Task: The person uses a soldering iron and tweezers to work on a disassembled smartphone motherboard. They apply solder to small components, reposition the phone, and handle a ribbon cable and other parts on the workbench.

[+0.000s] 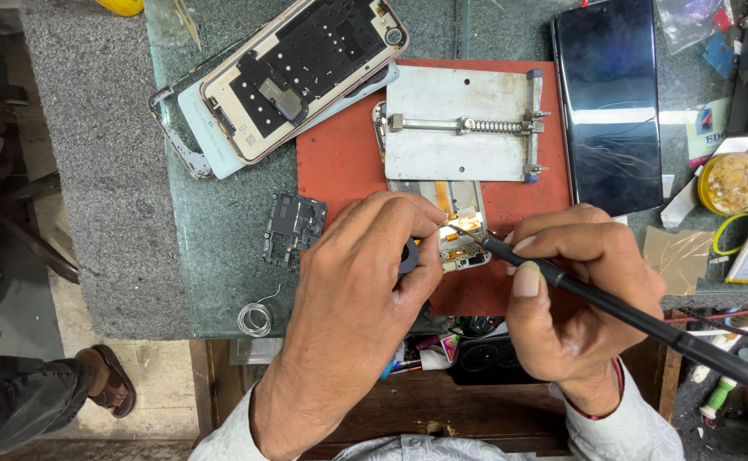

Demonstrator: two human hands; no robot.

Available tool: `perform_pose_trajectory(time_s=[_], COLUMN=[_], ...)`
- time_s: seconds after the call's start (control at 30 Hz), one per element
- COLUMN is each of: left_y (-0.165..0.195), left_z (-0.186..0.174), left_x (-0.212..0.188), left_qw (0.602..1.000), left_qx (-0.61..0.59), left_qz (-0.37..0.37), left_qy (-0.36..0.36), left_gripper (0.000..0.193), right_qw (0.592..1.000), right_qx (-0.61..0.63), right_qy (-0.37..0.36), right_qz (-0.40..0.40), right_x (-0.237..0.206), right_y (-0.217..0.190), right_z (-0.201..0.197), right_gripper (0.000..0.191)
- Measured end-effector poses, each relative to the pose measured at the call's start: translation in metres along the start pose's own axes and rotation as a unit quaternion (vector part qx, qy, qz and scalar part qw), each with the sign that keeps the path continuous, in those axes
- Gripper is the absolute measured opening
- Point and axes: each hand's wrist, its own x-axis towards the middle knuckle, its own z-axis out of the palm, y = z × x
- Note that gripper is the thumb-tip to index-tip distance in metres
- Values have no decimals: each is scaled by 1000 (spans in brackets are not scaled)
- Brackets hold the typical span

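Cluttered repair bench [220, 256] with a greenish glass top, and most of the action sits on a red rubber work mat [340, 162] in the middle. Far on the mat is a grey metal board-holder clamp [459, 124], with a small circuit board carrying gold and orange flex parts [459, 243] poking out of its near edge.

The person's left hand [353, 299] is curled beside that board, fingers pressed around something small and dark, can't tell what exactly. The right hand [583, 294] pinches a long black soldering iron [613, 312] like a pen, tip touching the board's right side.

As for progress, the teardown looks done: an opened phone body with its black inner frame showing [293, 72] lies at the far left, a separate black shield plate [293, 224] sits just left of the mat, and a dark glass screen panel [609, 102] is off to the right. Board work seems mid-way; nothing looks reassembled yet. A coil of thin solder wire [254, 320] rests near the bench's edge.
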Motion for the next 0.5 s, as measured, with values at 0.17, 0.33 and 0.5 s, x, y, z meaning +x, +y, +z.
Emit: perform_pose_trajectory(time_s=[0.17, 0.33, 0.5], left_y=[-1, -1, -2], left_z=[1, 0, 0], left_x=[0, 0, 0], left_qw=[1000, 1000, 1000], left_qx=[-2, -3, -5], left_qz=[0, 4, -4], left_qy=[2, 3, -4], left_gripper=[17, 17, 15], right_qw=[1000, 1000, 1000], right_qx=[6, 6, 2], right_qy=[-10, -8, -3], right_qz=[-9, 0, 4], right_x=[3, 2, 2], right_y=[0, -1, -1], right_z=[2, 2, 2], right_gripper=[14, 14, 14])
